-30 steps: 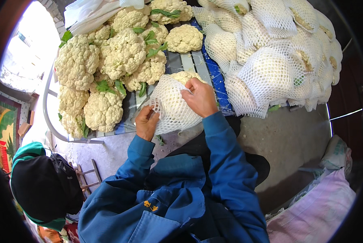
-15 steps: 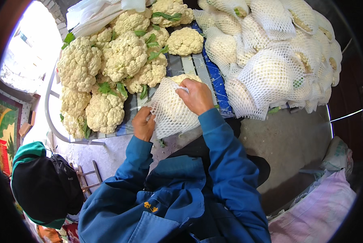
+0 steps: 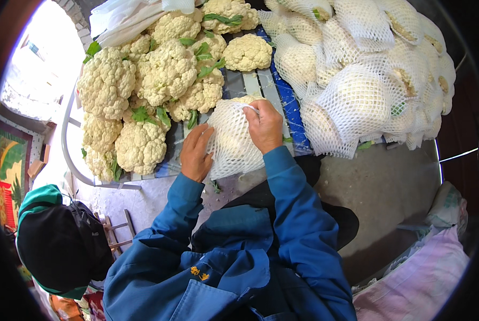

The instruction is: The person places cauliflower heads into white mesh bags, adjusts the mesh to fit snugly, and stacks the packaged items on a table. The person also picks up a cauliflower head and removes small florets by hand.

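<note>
A cauliflower (image 3: 248, 99) sits at the near edge of the table, mostly covered by a white foam net sleeve (image 3: 232, 142); a little bare curd shows at its far end. My right hand (image 3: 265, 127) pinches the net's rim at the upper right of the head. Against the left side of the net rests my left hand (image 3: 196, 152), its fingers stretched out and gripping nothing that I can see. Left of it lies a heap of bare cauliflowers (image 3: 164, 72) with green leaf scraps. One loose bare cauliflower (image 3: 247, 52) lies just beyond my hands.
Netted cauliflowers (image 3: 357, 101) are piled high on the right, past a blue strip (image 3: 285, 91). White net sleeves (image 3: 130, 21) lie at the far left. A grey metal rail (image 3: 68, 144) curves round the table's left end. A dark backpack (image 3: 58, 243) stands at lower left, pinkish sacks (image 3: 421, 267) at lower right.
My left hand has let go of the net's left edge and straightened its fingers along the side. The net covers slightly more of the cauliflower. My right hand still pinches the rim.
</note>
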The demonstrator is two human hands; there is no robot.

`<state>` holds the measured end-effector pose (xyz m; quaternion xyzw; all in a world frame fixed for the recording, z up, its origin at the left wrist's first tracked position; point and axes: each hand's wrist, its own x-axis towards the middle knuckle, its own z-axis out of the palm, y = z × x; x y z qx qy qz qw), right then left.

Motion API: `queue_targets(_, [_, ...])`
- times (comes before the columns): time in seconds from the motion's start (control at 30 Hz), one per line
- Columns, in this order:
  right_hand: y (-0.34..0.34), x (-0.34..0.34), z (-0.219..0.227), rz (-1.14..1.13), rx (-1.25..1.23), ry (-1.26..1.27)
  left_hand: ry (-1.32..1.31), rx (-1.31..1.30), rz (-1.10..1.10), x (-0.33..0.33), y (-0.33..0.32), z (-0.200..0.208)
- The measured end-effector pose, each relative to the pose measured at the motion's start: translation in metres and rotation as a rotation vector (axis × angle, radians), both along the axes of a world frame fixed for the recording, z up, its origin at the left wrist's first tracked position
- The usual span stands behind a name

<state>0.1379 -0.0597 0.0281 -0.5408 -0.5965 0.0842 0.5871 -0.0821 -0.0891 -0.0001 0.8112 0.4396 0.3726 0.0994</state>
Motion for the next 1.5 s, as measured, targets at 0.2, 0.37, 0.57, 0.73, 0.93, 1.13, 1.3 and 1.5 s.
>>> queue_targets(0.2, [-0.001,0.001,-0.001,-0.038,0.023,-0.023,0.035,0.147,0.023,0.0,0.005,0.008])
queue_targets(0.37, [0.002,0.007,0.0,0.001,-0.099,-0.027,0.274,0.258,-0.241,0.004,0.029,0.036])
queue_targets(0.57, [0.002,0.014,0.008,0.102,-0.197,-0.045,0.16,0.093,-0.347,0.0,0.048,0.031])
queue_targets(0.73, [0.004,0.024,0.023,0.148,-0.416,-0.147,0.076,-0.018,-0.346,0.005,0.045,0.02])
queue_targets(0.93, [0.013,0.024,0.036,0.235,-0.555,-0.372,0.182,-0.101,-0.458,-0.004,0.049,0.039])
queue_targets(1.13, [0.021,0.022,0.031,0.242,-0.408,-0.342,-0.036,-0.253,-0.43,0.004,0.055,0.03])
queue_targets(1.3, [0.023,0.022,0.021,0.212,-0.09,-0.39,-0.17,-0.326,-0.381,0.011,0.056,0.014])
queue_targets(1.5, [0.028,0.012,0.015,0.167,-0.09,-0.222,-0.369,-0.453,-0.406,0.011,0.054,-0.006])
